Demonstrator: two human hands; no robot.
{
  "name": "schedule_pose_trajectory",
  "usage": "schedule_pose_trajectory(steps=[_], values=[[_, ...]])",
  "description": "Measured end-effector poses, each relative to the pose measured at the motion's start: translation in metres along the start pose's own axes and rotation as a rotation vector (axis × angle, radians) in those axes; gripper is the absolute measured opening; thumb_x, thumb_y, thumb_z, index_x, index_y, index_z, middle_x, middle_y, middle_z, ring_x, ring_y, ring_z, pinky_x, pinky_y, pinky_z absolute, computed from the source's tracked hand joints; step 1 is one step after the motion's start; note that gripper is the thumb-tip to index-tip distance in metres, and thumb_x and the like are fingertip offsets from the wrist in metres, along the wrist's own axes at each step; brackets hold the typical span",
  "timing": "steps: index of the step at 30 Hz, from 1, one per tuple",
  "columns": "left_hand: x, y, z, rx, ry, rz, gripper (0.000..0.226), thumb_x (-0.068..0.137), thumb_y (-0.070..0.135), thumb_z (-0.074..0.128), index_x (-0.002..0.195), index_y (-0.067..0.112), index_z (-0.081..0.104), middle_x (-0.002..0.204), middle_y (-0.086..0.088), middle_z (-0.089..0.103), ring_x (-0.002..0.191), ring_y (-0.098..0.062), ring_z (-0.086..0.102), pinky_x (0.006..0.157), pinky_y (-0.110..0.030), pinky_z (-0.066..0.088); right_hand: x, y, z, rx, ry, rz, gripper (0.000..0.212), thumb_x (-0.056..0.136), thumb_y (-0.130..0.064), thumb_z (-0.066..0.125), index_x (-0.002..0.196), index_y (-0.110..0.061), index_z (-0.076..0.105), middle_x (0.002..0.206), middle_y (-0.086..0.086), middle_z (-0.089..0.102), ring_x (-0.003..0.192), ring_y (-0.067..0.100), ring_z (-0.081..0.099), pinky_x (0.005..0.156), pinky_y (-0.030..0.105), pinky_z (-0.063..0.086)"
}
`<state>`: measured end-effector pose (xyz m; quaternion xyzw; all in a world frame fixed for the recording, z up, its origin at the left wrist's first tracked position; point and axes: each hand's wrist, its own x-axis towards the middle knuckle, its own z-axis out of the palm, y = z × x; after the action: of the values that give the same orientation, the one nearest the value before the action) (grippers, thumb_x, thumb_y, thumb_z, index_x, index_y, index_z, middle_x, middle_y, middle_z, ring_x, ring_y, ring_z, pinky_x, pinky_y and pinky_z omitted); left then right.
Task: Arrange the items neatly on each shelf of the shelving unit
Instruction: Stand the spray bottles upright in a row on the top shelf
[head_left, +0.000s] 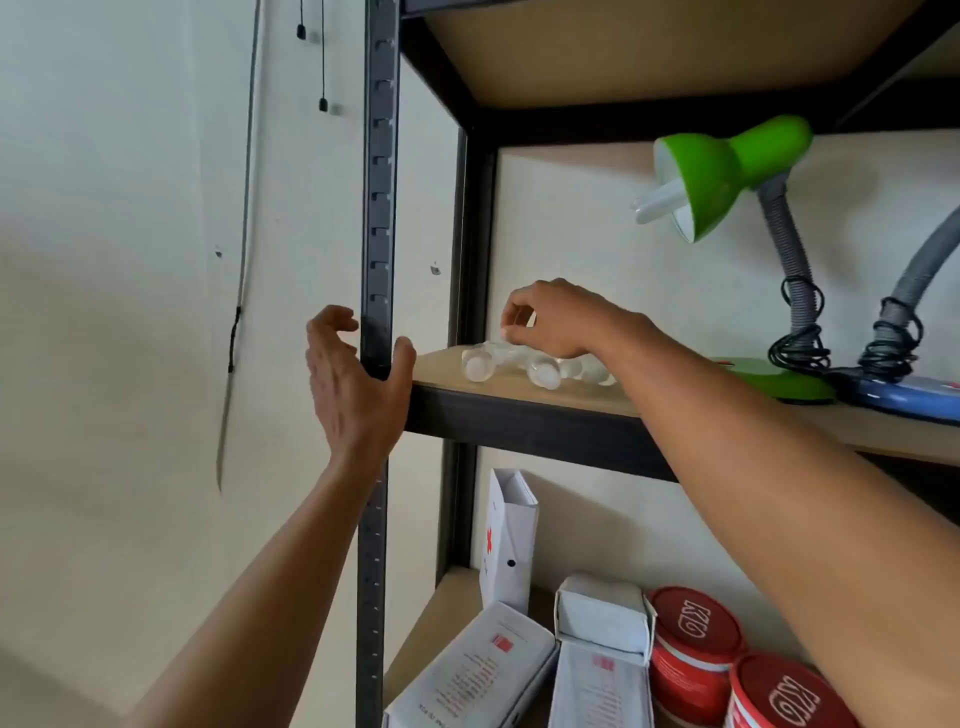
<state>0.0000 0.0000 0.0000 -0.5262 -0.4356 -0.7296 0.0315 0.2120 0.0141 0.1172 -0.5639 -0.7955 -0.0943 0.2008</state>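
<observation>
A black metal shelving unit with wooden boards fills the right side; its upper shelf (524, 421) is at hand height. Several clear plastic bottles (480, 364) lie on their sides at the shelf's left end. My right hand (556, 319) reaches over them, fingertips pinched on the top of one bottle. My left hand (353, 374) is wrapped loosely around the front left post (376, 208) at shelf level, thumb on the shelf's corner. A green desk lamp (727, 171) stands on the same shelf to the right.
A second lamp with a grey neck and blue base (904, 395) stands at the far right. On the shelf below are white boxes (472, 670), an upright white carton (511, 535) and red-lidded tubs (693, 639). A white wall with hanging cords is left.
</observation>
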Motion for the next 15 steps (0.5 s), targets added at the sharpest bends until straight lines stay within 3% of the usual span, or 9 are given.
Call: schedule_pose_trajectory(steps=[3,5,9,15], values=[[0.005,-0.004,0.004,-0.073,-0.075,-0.076,0.053,0.091,0.036,0.068,0.133,0.026,0.037,0.118,0.013,0.051,0.097,-0.014,0.056,0.087,-0.041,0.053,0.016,-0.003,0.006,-0.006,-0.086,-0.012,0.015,0.1,-0.034,0.064,0.113,-0.029,0.068,0.116,-0.009,0.068,0.098,0.01,0.063,0.083,0.031,0.049],[0.007,-0.011,0.008,-0.12,-0.138,-0.089,0.04,0.094,0.032,0.063,0.128,0.024,0.044,0.106,0.011,0.062,0.091,-0.013,0.06,0.086,-0.043,0.055,0.025,-0.006,0.01,-0.009,-0.127,-0.015,0.019,0.101,-0.031,0.062,0.119,-0.029,0.067,0.121,-0.008,0.067,0.103,0.011,0.064,0.083,0.029,0.046],[0.01,-0.022,0.008,-0.168,-0.212,-0.075,0.032,0.094,0.023,0.059,0.124,0.02,0.048,0.089,0.014,0.062,0.08,-0.001,0.06,0.075,-0.042,0.057,0.041,-0.009,0.012,-0.048,-0.213,-0.006,0.028,0.104,-0.026,0.06,0.131,-0.032,0.066,0.135,-0.01,0.062,0.117,0.012,0.06,0.094,0.029,0.04],[0.01,-0.024,0.004,-0.203,-0.263,-0.046,0.04,0.094,0.027,0.061,0.13,0.023,0.042,0.088,0.019,0.06,0.076,-0.003,0.06,0.072,-0.039,0.056,0.052,-0.013,0.012,-0.099,-0.346,0.022,0.03,0.105,-0.026,0.06,0.127,-0.043,0.071,0.133,-0.015,0.068,0.126,0.01,0.06,0.113,0.04,0.044]])
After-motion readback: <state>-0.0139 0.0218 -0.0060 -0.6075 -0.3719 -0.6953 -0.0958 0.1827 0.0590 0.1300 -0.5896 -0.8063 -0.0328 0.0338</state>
